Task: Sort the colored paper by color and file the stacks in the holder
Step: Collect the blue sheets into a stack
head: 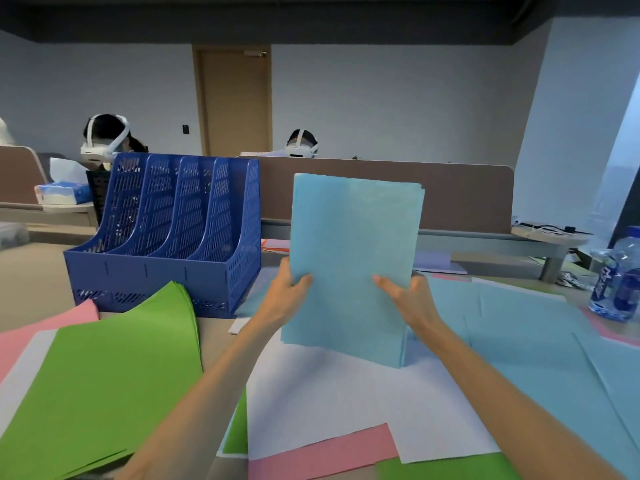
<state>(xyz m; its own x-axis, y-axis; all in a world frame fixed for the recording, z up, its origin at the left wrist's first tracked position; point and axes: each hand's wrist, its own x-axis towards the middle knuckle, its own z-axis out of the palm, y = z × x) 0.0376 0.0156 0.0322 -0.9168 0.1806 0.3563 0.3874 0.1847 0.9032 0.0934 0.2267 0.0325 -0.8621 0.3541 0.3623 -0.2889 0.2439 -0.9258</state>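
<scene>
I hold a stack of light blue paper upright in front of me, its lower edge resting on white sheets. My left hand grips the stack's left edge and my right hand grips its right edge. The dark blue slotted file holder stands to the left of the stack, its compartments showing no paper. A green stack lies at the near left over pink paper. More light blue sheets lie spread on the right. Pink and green sheets lie at the near edge.
Two water bottles stand at the right edge of the table. A brown desk divider runs behind the paper. A tissue box sits at the far left. Two people wearing headsets sit beyond the divider.
</scene>
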